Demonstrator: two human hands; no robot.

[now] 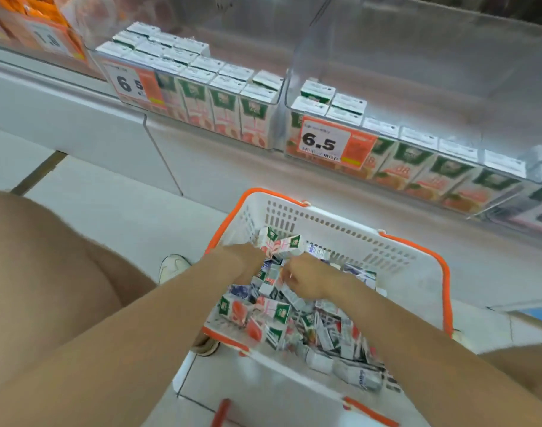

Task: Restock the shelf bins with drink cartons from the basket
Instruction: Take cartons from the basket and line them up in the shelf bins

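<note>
a person leans over a white plastic basket with an orange rim point(325, 221) set on pale floor tiles, its far wall near the base of the shelf unit. both bare forearms reach in over the near rim. the left hand point(249, 257) is clasped round a pink-and-white drink carton point(289, 245), raised above the heap near the basket's far-left corner. that carton lies on its side, long axis running left to right and tilted slightly up, green-printed end to the right. just beside it, the right hand point(308, 280) curls its fingers onto a green-topped carton point(271, 280) on the loose heap of cartons point(294, 328), which lie jumbled at every angle.

above, 2 clear plastic shelf bins stand side by side, the right one fronted by an orange 6.5 price tag point(323, 143). the left bin point(280, 87) holds upright cartons in packed rows. the right bin point(417, 87) has 1 row along its front wall and 4 more cartons at its left end, with open room behind them. open air lies between the basket rim and the bins' front edges. a white shoe point(174, 266) rests left of the basket.
</note>
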